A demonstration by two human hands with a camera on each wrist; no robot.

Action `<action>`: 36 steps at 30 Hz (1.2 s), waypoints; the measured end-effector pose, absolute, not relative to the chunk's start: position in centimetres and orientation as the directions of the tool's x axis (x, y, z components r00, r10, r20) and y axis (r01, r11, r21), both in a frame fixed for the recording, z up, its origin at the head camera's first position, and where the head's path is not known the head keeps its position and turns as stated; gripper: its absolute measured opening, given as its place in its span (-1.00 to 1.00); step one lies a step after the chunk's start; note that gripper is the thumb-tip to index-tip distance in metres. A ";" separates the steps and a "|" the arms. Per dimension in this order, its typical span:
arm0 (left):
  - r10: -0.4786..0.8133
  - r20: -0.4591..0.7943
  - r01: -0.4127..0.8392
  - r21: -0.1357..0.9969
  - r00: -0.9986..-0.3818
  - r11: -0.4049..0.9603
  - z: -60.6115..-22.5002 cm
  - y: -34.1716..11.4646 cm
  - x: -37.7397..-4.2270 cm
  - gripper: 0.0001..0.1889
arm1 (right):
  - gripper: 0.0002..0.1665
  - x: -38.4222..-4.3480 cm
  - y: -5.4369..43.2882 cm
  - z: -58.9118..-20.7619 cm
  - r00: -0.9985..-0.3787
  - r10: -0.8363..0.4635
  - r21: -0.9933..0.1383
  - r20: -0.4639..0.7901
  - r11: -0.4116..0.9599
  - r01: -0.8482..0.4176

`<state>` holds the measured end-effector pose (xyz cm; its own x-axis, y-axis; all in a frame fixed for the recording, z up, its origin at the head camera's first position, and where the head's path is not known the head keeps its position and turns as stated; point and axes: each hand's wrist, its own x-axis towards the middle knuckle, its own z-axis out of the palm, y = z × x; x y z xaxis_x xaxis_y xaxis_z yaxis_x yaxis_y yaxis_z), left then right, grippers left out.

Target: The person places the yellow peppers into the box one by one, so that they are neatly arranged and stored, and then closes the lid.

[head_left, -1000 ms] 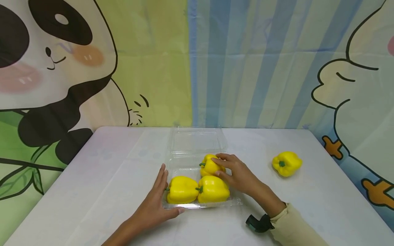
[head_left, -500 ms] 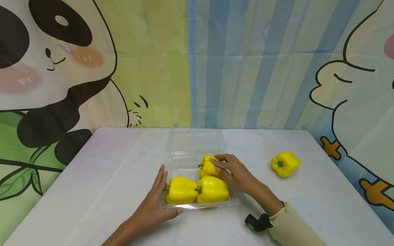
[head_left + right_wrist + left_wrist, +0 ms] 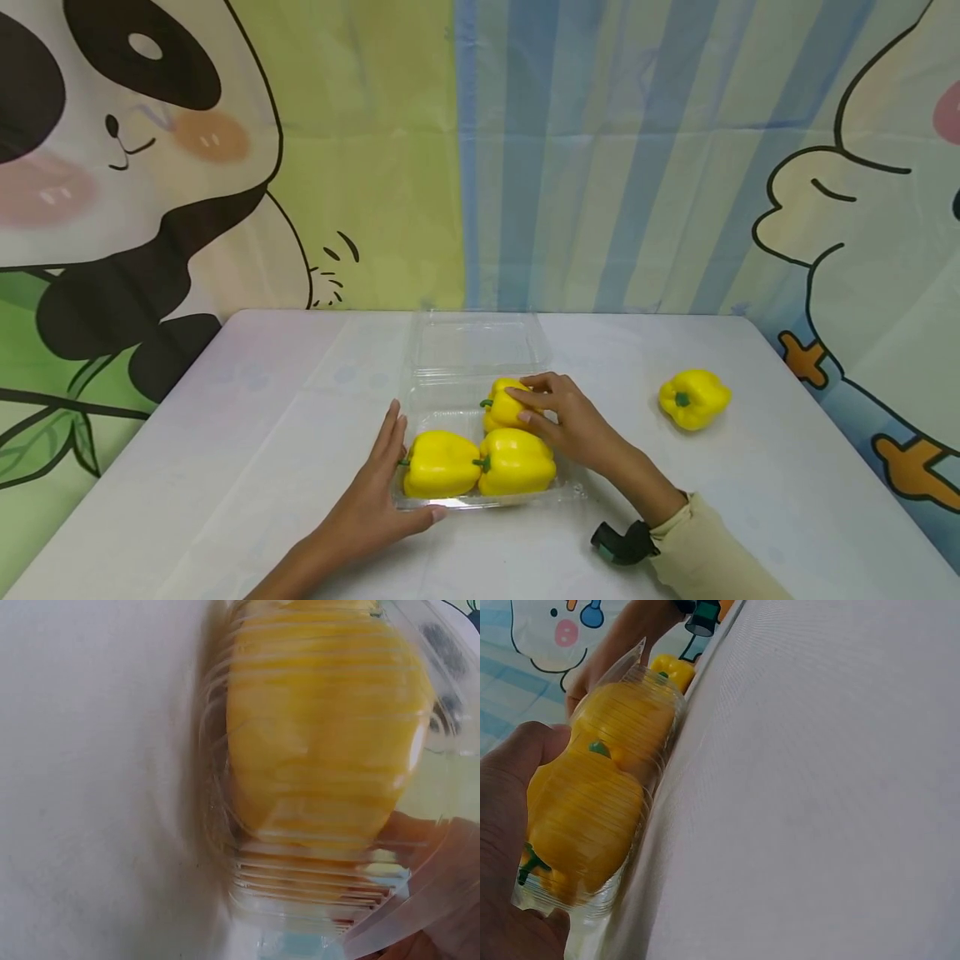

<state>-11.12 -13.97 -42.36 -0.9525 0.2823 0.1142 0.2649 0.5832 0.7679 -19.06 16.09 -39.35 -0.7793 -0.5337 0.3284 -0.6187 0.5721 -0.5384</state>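
On the white table sits a clear plastic clamshell box, its lid folded back. Two yellow bell peppers, a left one and a right one, lie side by side along its front. Behind the right one, my right hand holds a third yellow bell pepper between thumb and fingers, green stem pointing left. My left hand rests around the box's front left corner, fingers straight along the side and thumb by the front edge. In the right wrist view, a pepper shows through the ribbed wall.
Another yellow bell pepper lies alone to the right on the table. A black device sticks out from the right sleeve. A printed cartoon curtain hangs behind the table.
The right hand and the pepper it holds have shifted very slightly left in the box. The left hand, the box and the other peppers stay practically where they were.
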 end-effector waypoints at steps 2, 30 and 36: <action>0.283 0.113 0.265 0.768 -0.952 0.583 -42.3 -14.0 -11.1 0.31 | -0.50 -18.9 16.0 -39.2 -0.787 -0.532 -0.545 0.313 0.578 -0.608; 0.285 0.115 0.267 0.769 -0.952 0.581 -42.3 -14.1 -11.0 0.32 | -0.43 -18.3 15.7 -39.9 -0.816 -0.470 -0.583 0.337 0.576 -0.573; 0.294 0.117 0.275 0.765 -0.949 0.582 -42.2 -14.1 -11.0 0.32 | -0.35 -18.0 15.8 -39.7 -0.838 -0.451 -0.588 0.307 0.603 -0.540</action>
